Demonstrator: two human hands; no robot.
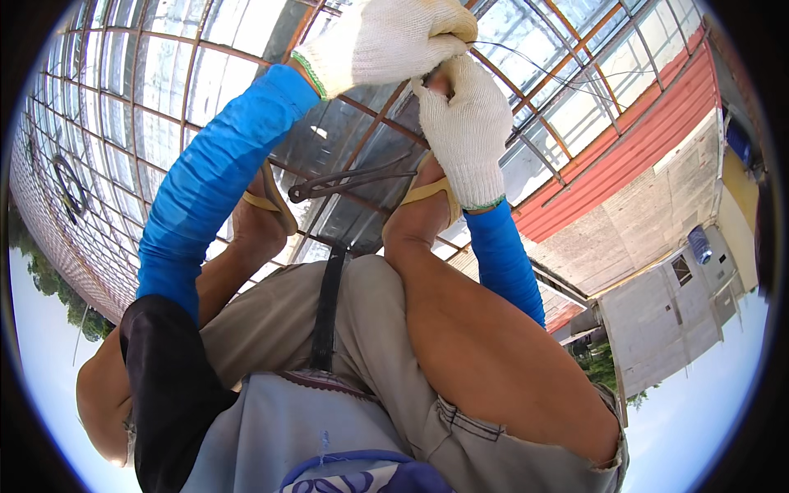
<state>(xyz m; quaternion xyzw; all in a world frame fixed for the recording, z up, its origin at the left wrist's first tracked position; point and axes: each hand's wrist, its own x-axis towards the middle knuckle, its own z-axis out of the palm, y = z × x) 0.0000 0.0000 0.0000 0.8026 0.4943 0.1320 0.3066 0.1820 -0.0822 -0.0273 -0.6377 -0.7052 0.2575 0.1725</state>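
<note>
A person in sandals squats on a grid of rusty steel bars (382, 119) over shiny metal sheeting (308, 148). At the far side, two gloved hands meet above the bars. The left hand (394, 41) pinches its fingers on a thin dark wire (516, 52) trailing right; the right hand (468, 123), nearer, has curled fingers, though I cannot tell what they grip. A long-handled tool (341, 177) lies between the feet; a dark coil (69, 191) rests left
</note>
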